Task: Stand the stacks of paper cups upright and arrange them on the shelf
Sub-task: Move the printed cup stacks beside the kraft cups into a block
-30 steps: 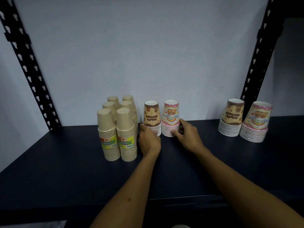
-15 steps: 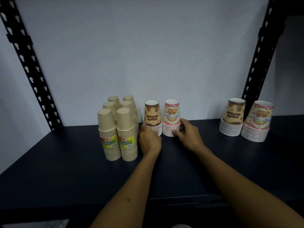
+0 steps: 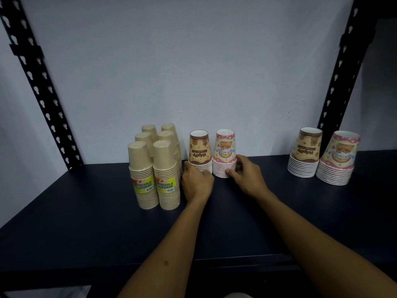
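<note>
On the dark shelf, several tan cup stacks stand upright at left centre, the front two with yellow labels. Right of them stand a brown birthday cup stack and a pink birthday cup stack, side by side near the wall. My left hand grips the base of the brown stack. My right hand holds the base of the pink stack with thumb and fingers. Far right, a second brown stack stands upright and a second pink stack leans slightly.
Black perforated shelf posts rise at the left and right against a pale wall. The shelf's front edge runs under my forearms.
Both hands stay on the bases of the two middle stacks; the stacks and hands barely shifted.
</note>
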Demonstrator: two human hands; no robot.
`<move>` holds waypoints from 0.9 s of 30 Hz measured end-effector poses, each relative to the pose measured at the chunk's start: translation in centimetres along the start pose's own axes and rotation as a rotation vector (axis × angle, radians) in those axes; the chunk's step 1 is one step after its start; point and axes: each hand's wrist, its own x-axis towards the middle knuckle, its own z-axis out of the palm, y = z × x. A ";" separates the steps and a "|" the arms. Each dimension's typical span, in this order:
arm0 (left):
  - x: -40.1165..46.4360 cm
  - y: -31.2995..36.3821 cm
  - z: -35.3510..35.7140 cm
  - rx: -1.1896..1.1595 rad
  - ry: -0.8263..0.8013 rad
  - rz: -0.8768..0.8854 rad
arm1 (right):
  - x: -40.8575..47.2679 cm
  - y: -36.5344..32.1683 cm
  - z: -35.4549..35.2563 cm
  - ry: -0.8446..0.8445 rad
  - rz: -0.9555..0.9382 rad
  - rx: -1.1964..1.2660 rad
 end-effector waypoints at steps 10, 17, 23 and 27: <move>-0.4 0.0 -0.3 -0.027 -0.014 0.010 | -0.1 0.1 -0.1 0.007 0.012 0.019; -2.7 -0.4 -0.8 0.124 -0.030 0.030 | -0.6 0.1 -0.5 0.040 0.023 -0.084; -5.1 0.1 -1.8 0.328 -0.141 0.229 | -2.3 -0.1 -1.3 -0.047 0.046 -0.326; -5.9 0.8 -1.4 0.428 -0.287 0.483 | -4.1 0.3 -3.2 -0.075 0.047 -0.455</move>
